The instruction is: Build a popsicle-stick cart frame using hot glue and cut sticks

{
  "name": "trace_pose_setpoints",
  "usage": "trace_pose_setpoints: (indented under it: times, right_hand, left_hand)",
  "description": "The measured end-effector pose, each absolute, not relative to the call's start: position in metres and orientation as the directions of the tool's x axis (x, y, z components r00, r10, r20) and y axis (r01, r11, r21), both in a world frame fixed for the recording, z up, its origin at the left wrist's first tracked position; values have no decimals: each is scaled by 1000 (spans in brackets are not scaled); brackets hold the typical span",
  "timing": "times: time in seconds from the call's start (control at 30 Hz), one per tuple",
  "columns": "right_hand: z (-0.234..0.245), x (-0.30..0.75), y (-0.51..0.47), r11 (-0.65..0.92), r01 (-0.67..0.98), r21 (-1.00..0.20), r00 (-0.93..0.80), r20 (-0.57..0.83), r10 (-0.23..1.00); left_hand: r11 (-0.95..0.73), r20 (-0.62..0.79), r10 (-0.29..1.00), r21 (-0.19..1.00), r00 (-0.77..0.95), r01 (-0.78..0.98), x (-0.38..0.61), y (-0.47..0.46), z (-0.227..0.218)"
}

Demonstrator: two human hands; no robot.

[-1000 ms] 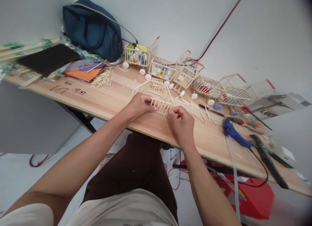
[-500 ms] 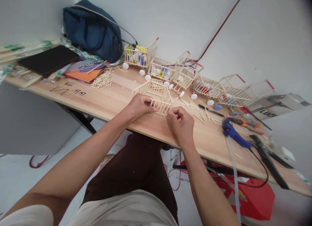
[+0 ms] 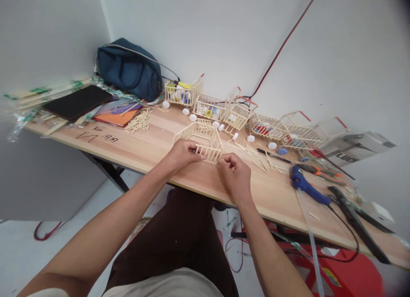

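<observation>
A small cart frame of pale wooden sticks (image 3: 205,141) sits on the wooden table (image 3: 153,147) in front of me. My left hand (image 3: 181,154) is closed on the near left end of its front railing. My right hand (image 3: 235,173) is closed in a pinch at the near right corner of the same frame. Loose wooden sticks (image 3: 256,154) lie just right of the frame. White bottle caps (image 3: 192,117) lie behind it.
Several finished stick carts (image 3: 238,115) line the wall. A blue bag (image 3: 130,73) sits at the back left beside a black tablet (image 3: 77,103), coloured paper and a stick pile (image 3: 138,121). A blue glue gun (image 3: 306,186), pliers (image 3: 317,170) and cables lie right.
The camera has tilted up and back, so the table sits lower in view. Both hands keep their grip on the stick frame with little movement.
</observation>
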State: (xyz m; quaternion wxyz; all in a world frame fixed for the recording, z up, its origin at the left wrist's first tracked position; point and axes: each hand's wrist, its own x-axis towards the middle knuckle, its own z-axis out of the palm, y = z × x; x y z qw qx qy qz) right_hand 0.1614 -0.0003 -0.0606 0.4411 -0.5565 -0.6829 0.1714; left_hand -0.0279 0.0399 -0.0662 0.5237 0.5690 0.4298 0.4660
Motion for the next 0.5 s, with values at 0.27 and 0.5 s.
trace_pose_setpoints:
  times: [0.27, 0.5]
  right_hand:
    - [-64, 162, 1, 326, 593, -736, 5, 409, 913]
    - [-62, 161, 0, 327, 580, -746, 4, 404, 915]
  left_hand:
    - [-67, 67, 979, 998, 195, -6, -28, 39, -66]
    - [-84, 82, 979, 996, 185, 2, -29, 39, -65]
